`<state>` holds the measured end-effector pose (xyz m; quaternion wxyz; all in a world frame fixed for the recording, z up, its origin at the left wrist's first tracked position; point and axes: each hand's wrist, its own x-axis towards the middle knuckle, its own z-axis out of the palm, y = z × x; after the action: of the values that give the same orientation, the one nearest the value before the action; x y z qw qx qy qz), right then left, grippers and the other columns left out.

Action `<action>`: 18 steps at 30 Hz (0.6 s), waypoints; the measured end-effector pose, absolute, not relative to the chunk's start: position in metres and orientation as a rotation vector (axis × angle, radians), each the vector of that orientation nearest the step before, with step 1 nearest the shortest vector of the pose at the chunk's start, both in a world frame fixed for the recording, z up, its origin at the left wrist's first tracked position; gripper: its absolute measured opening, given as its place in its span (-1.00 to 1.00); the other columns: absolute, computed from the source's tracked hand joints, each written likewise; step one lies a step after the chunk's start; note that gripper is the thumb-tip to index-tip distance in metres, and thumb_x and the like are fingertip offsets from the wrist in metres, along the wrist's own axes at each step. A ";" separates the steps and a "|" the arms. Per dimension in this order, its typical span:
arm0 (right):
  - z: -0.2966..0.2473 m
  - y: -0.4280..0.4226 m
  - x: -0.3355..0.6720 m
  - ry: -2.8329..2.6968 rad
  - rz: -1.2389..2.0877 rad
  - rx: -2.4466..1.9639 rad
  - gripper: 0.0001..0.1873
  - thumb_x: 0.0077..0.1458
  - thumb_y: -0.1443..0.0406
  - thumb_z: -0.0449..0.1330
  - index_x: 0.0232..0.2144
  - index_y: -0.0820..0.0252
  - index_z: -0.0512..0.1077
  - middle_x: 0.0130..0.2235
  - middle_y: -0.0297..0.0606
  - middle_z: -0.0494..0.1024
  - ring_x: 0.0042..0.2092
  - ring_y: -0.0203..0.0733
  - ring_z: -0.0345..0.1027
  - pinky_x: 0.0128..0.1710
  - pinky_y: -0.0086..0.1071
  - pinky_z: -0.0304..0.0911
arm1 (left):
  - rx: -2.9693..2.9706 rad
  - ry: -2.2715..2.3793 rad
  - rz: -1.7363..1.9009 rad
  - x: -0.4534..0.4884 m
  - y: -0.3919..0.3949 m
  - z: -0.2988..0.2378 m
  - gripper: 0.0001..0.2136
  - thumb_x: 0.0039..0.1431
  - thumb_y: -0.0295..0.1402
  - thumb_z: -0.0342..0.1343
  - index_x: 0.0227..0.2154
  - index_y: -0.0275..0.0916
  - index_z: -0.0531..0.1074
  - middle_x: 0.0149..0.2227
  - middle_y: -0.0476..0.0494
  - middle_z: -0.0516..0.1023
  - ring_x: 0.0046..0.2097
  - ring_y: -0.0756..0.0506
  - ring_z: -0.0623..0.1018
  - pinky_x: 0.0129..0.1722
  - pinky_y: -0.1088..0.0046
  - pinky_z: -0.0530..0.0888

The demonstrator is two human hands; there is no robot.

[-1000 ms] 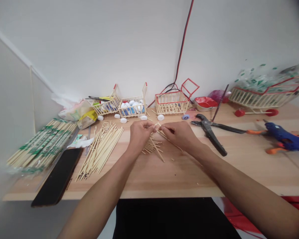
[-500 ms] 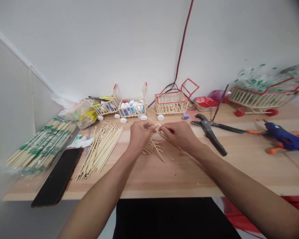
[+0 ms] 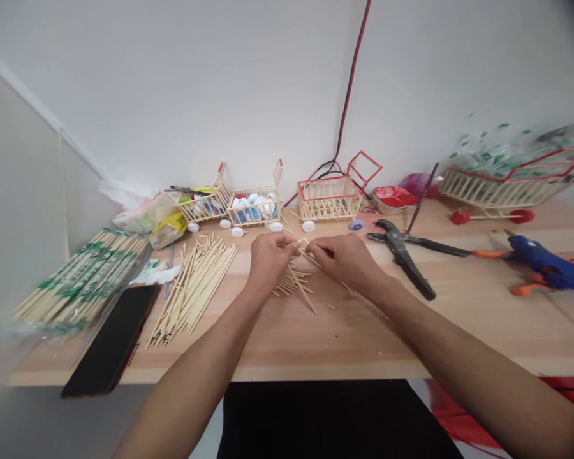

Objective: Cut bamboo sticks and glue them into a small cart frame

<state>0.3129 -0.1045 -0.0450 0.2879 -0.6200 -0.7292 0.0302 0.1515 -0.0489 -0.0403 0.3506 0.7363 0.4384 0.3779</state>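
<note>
Fingertips almost meeting, my left hand and my right hand work just above the middle of the table. Thumb and forefinger of my left hand are closed on a thin wooden stick. My right hand pinches another wooden stick, which slants down to the right beneath it. The tips of the two sticks come together at an angle between the hands; whether they are joined I cannot tell. Below the hands lies a small pile of cut sticks, partly hidden by my left hand.
Loose sticks, packaged chopsticks and a black phone lie left. Small stick-built carts, including a red-rimmed cart, line the wall. Right are pliers, a bowl of red paint, a blue glue gun and a larger cart.
Almost nothing differs. Both hands keep the same pinching pose with the stick tips together, and the view has shifted very slightly.
</note>
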 end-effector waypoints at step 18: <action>-0.046 -0.105 0.314 -1.970 0.075 -1.634 -0.68 0.09 0.33 0.01 -0.68 0.23 0.23 -0.64 -0.38 0.25 -0.55 -0.38 0.02 -0.47 -0.39 -0.19 | 1.918 1.137 0.958 0.151 -0.050 -0.040 -0.89 0.02 -0.46 0.15 -0.52 -0.29 0.56 -0.52 -0.09 0.61 -0.42 -0.03 0.55 -0.37 0.52 0.42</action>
<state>0.3135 -0.1045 -0.0458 0.2865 -0.6114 -0.7371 0.0282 0.1513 -0.0497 -0.0401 0.3497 0.7405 0.4390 0.3697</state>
